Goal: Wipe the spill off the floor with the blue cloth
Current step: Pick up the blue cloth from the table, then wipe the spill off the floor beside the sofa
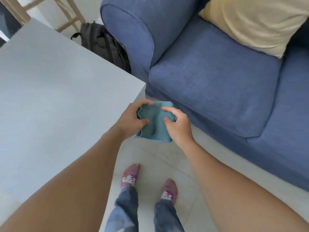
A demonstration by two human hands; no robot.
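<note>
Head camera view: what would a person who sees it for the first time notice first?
First, the blue cloth at the centre, held in the air by the left hand and the right hand. Next, the big blue sofa on the right and the pale table on the left.

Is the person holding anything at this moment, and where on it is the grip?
Yes: the blue cloth, folded, held in the air above the floor. The left hand pinches its left edge and the right hand its right edge.
</note>
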